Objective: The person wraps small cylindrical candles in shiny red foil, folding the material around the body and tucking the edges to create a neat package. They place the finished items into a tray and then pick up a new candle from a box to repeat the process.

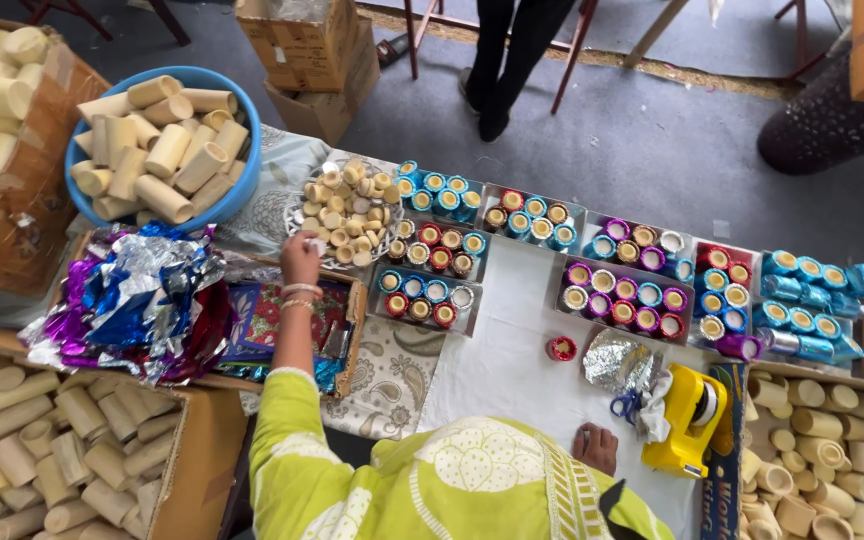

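My left hand [300,258] reaches out to the near rim of a glass plate [304,228] heaped with small cream discs [347,208]. Its fingertips pinch one small cream disc [319,244]. The arm wears a yellow-green sleeve and bangles. My right hand [595,447] rests on the white cloth [512,370] near the table's front edge, fingers curled, nothing visible in it. A single red foil-wrapped cup [561,348] stands on the cloth ahead of that hand.
A blue bowl [82,150] and cardboard boxes [192,450] hold cream tubes. Shiny foil sheets [142,290] lie at left. Trays of foil-wrapped cups [622,295] line the table's far side. A yellow tape dispenser [687,420], scissors [627,405] and crumpled foil [617,362] sit right. Another person [512,60] stands beyond.
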